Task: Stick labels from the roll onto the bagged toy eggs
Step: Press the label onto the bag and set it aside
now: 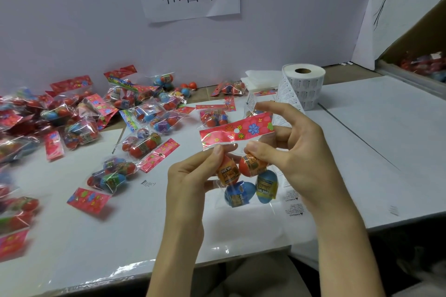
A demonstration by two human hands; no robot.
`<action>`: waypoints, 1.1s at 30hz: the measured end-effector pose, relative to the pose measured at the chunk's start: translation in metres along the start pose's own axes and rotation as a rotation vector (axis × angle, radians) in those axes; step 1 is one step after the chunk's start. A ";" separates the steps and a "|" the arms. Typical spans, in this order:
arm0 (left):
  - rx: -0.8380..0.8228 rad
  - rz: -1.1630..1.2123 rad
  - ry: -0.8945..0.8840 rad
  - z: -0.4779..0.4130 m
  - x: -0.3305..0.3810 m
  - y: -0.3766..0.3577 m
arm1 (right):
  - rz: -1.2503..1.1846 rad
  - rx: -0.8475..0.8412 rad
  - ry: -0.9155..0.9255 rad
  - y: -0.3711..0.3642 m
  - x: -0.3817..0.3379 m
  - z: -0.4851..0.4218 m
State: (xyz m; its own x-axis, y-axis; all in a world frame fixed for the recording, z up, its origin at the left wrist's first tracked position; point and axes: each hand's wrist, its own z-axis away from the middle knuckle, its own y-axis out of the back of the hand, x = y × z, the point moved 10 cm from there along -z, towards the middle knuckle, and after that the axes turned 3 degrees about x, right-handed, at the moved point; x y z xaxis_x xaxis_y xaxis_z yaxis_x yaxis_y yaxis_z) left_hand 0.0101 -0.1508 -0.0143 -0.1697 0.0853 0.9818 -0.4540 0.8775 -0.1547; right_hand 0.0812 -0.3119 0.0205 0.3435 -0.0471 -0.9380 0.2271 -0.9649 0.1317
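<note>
Just beside bag (pixel 217 135), "WARNING" label strip (pixel 294 202).

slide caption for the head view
Left hand and right hand pinch a bag of toy eggs over the table, label roll behind

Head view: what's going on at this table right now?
A person holds one clear bag of toy eggs up over the white table. The left hand pinches its left side and the right hand pinches it from the right, thumb in front. A label strip trails from the label roll and passes behind the right hand. Whether this bag has a label yet cannot be told. Many more bagged eggs lie to the left.
</note>
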 end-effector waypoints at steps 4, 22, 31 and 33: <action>0.003 0.002 0.004 -0.001 -0.001 0.001 | 0.010 0.015 0.007 0.000 -0.002 0.000; -0.096 -0.135 -0.036 0.000 -0.019 -0.018 | -0.161 0.106 0.063 -0.021 -0.014 0.002; -0.084 0.567 0.197 -0.003 -0.017 0.001 | -0.594 -0.007 -0.039 -0.013 -0.015 -0.001; -0.075 0.629 0.194 -0.002 -0.013 0.000 | -0.623 -0.060 -0.083 -0.014 -0.009 -0.001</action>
State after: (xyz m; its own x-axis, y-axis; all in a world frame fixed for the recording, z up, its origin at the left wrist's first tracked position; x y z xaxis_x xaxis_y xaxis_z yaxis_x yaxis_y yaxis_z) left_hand 0.0141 -0.1505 -0.0266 -0.2186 0.6697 0.7098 -0.2569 0.6622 -0.7039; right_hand 0.0763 -0.2973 0.0274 0.0591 0.4966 -0.8660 0.4129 -0.8020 -0.4317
